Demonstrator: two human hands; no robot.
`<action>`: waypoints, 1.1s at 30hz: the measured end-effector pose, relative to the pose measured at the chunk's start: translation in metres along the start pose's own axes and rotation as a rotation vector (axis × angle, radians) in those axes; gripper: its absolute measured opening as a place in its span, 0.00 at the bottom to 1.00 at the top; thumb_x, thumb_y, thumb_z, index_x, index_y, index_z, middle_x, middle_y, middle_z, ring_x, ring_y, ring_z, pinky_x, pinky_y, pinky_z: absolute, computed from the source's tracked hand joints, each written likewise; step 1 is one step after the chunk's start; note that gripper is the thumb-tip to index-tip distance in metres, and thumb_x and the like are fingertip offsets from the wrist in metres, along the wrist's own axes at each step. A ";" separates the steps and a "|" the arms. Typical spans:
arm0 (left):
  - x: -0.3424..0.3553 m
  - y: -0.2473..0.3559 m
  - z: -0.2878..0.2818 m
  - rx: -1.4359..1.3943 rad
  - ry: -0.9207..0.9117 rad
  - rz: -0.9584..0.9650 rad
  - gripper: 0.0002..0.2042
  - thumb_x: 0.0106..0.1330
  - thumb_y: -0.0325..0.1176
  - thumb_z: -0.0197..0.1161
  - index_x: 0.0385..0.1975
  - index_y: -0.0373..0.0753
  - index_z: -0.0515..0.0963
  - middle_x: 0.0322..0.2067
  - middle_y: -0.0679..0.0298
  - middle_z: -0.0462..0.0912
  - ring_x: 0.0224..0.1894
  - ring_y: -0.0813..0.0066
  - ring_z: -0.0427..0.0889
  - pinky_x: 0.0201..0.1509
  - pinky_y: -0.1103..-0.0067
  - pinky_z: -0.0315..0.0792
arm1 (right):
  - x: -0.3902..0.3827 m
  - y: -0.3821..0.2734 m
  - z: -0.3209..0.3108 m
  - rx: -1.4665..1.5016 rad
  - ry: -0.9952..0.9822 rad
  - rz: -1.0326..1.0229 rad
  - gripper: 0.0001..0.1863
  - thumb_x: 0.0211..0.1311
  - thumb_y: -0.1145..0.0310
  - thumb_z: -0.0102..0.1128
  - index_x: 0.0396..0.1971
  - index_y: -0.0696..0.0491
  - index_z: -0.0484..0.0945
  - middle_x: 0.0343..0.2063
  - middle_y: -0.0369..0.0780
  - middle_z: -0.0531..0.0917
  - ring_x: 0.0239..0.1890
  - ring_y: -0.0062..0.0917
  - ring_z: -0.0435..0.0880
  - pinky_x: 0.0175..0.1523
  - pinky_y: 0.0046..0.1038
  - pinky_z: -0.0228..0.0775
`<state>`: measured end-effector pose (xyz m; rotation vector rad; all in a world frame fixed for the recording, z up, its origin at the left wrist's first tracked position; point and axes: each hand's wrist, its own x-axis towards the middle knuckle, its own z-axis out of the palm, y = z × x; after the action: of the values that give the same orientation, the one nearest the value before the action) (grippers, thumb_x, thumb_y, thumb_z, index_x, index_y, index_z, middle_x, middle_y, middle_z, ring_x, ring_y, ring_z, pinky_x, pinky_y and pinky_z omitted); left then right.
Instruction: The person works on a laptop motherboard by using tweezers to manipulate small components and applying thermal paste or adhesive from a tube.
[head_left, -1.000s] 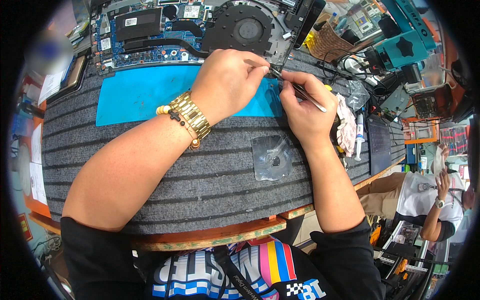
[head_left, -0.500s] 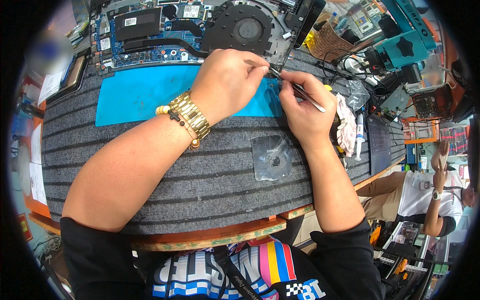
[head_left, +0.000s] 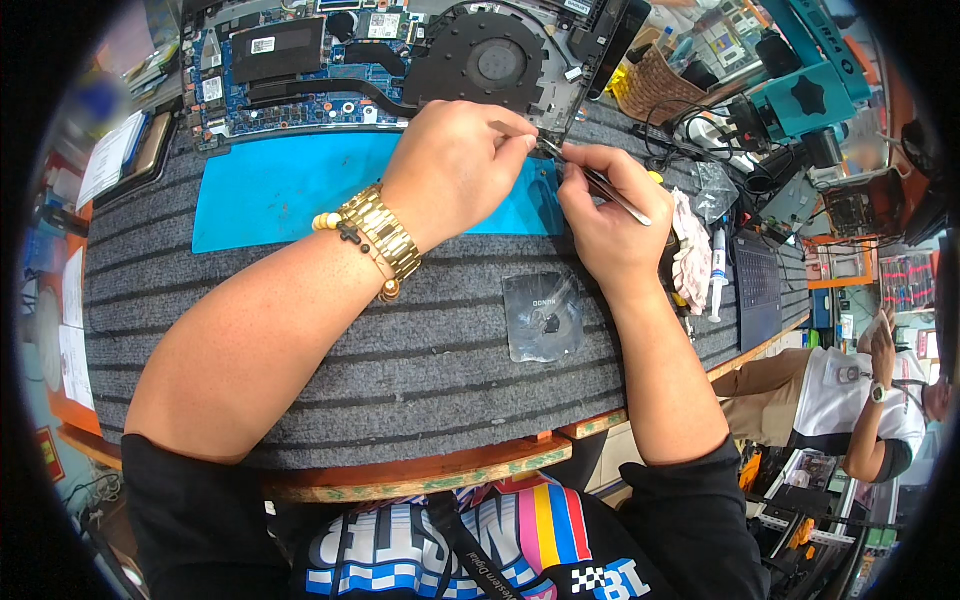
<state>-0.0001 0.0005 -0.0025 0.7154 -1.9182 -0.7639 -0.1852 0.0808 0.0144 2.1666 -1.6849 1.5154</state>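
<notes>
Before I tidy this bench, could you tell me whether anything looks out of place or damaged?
Nothing looks damaged. The opened laptop lies with its board and fan bared, and a syringe and crumpled cloth lie loose beside the right hand.

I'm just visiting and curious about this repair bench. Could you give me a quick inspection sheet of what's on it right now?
Surface: grey ribbed mat with a blue rectangular pad on it, wooden bench edge in front.
Job's things: opened laptop with bare circuit board and round black fan; thin metal tweezers at its lower right corner.
Clutter: small clear plastic bag, white syringe, crumpled white cloth, woven brown basket.
Grippers: left hand pinches something small at the laptop's edge; right hand holds the tweezers, tips meeting the left fingers.
Cables: black leads near the basket.
Surroundings: teal equipment; another seated person at right.
</notes>
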 end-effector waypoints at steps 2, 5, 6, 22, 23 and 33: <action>0.000 0.000 0.000 0.004 -0.001 -0.002 0.11 0.71 0.32 0.67 0.44 0.32 0.89 0.27 0.53 0.90 0.25 0.73 0.89 0.30 0.78 0.78 | 0.000 0.000 0.000 0.006 0.004 0.014 0.08 0.56 0.83 0.69 0.37 0.59 0.86 0.33 0.43 0.90 0.34 0.26 0.91 0.41 0.26 0.84; 0.000 -0.001 0.000 0.003 0.010 0.024 0.10 0.71 0.32 0.67 0.43 0.32 0.89 0.26 0.53 0.90 0.25 0.73 0.89 0.30 0.78 0.78 | -0.001 0.001 0.001 0.024 0.014 0.014 0.08 0.56 0.83 0.69 0.37 0.59 0.86 0.33 0.43 0.90 0.35 0.26 0.91 0.42 0.26 0.84; 0.000 -0.001 0.000 0.014 0.007 0.024 0.10 0.71 0.32 0.67 0.43 0.32 0.89 0.26 0.53 0.90 0.25 0.73 0.89 0.30 0.78 0.78 | -0.001 0.001 0.000 0.015 0.012 0.017 0.08 0.56 0.83 0.70 0.36 0.59 0.86 0.33 0.43 0.90 0.35 0.26 0.91 0.42 0.27 0.84; -0.001 0.000 0.000 0.016 0.002 0.010 0.10 0.70 0.31 0.67 0.42 0.31 0.89 0.27 0.54 0.91 0.24 0.75 0.87 0.29 0.78 0.77 | 0.000 0.000 -0.003 -0.022 -0.007 -0.032 0.08 0.56 0.83 0.69 0.36 0.59 0.85 0.35 0.44 0.91 0.37 0.28 0.92 0.43 0.27 0.84; -0.001 0.000 0.000 0.016 0.003 0.010 0.10 0.70 0.31 0.67 0.42 0.31 0.89 0.27 0.54 0.91 0.24 0.75 0.87 0.29 0.78 0.77 | 0.000 0.000 -0.003 -0.022 -0.007 -0.033 0.08 0.56 0.83 0.69 0.36 0.59 0.85 0.35 0.44 0.91 0.37 0.28 0.92 0.43 0.27 0.84; -0.001 -0.001 0.001 -0.017 0.027 -0.021 0.10 0.69 0.31 0.68 0.38 0.28 0.88 0.28 0.54 0.91 0.26 0.77 0.88 0.30 0.79 0.78 | 0.000 0.002 -0.005 -0.014 0.009 -0.034 0.08 0.54 0.82 0.68 0.34 0.58 0.85 0.33 0.44 0.90 0.35 0.28 0.91 0.41 0.27 0.84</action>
<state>0.0001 0.0005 -0.0045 0.7331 -1.8806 -0.7788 -0.1899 0.0823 0.0161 2.1667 -1.6425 1.4984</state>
